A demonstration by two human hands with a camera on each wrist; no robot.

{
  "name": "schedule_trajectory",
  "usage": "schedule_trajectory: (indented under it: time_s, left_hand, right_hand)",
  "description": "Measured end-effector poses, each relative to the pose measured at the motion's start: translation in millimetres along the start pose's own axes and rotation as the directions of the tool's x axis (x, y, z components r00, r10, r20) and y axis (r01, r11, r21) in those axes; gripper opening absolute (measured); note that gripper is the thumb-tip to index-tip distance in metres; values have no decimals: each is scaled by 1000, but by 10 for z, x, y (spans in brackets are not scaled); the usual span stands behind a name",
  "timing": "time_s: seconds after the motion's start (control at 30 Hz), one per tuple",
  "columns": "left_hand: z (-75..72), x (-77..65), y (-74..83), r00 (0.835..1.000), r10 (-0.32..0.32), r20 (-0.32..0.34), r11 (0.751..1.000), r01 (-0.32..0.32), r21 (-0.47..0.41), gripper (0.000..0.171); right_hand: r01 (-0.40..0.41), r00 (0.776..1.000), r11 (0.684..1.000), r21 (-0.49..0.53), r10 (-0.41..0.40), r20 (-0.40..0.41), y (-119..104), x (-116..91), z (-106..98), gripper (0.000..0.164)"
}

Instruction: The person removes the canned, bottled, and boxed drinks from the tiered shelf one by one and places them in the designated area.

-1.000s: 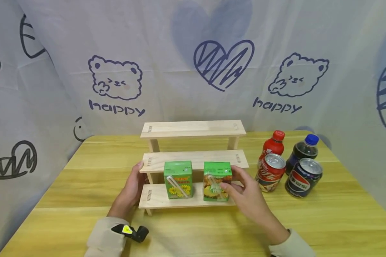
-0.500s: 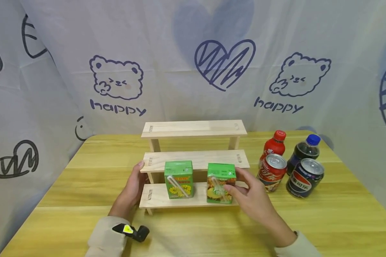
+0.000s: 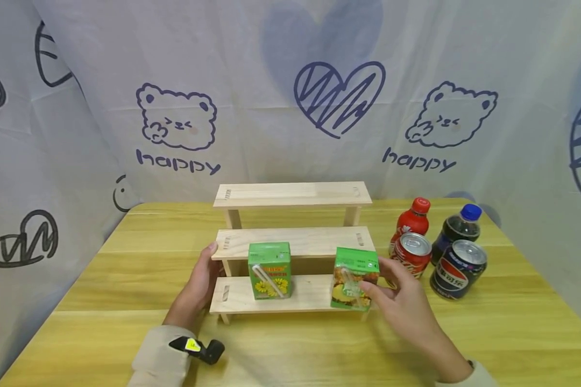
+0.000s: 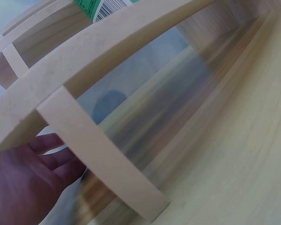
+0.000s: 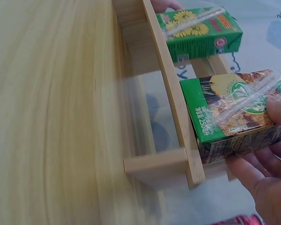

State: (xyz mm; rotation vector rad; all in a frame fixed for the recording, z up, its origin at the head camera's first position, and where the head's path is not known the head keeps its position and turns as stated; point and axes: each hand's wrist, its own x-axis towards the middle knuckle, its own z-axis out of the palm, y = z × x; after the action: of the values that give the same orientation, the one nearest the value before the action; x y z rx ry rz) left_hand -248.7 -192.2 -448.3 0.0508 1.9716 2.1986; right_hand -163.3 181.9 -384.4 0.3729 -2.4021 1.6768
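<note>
A three-tier wooden step shelf [image 3: 290, 243] stands on the table. My left hand [image 3: 202, 279] holds its left side, with the fingers partly behind a wooden leg [image 4: 103, 152] in the left wrist view. My right hand [image 3: 404, 301] pinches a green juice box [image 3: 354, 279] with a pineapple picture and a straw, thumb on its front and fingers on its far right side. This box is at the right end of the lowest tier; whether its base touches the board I cannot tell. Another green juice box [image 3: 269, 271], with yellow flowers, stands upright left of centre on that tier.
Right of the shelf stand a red-capped bottle [image 3: 411, 221], a blue-capped bottle of dark drink [image 3: 457, 228], a red can [image 3: 411, 252] and a dark blue can [image 3: 459, 269]. A printed white cloth [image 3: 256, 129] hangs behind the table [image 3: 101, 290].
My right hand has moved the pineapple juice box rightward along the lowest tier, to its right end. The left hand and the flower juice box have stayed in place.
</note>
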Motion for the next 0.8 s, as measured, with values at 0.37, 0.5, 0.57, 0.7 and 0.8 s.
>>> schedule_trajectory:
  time_s: [0.37,0.5,0.57,0.7,0.8]
  left_hand:
    - [6,-10,14,1000,-3,2,1000,3,1,67]
    - [24,-23,29,1000,-6,-3,1000,6,17,71]
    - [32,-32,39,1000,-4,-2,1000,4,24,72]
    - [38,-53,65,1000,-5,3,999,5,36,72]
    - [47,-74,75,1000,0,9,999,-1,54,72]
  right_hand:
    - [11,995,987,-162,-27,-95,64,-110,-228,50]
    - [-1,994,989,-150,-16,-109,92,-136,-312,51]
    - [4,992,987,-163,-24,-122,113,-150,-356,51]
    - [4,988,979,-204,-36,-153,155,-171,-447,53]
    - [-30,985,978,-208,-6,-170,192,-189,-525,55]
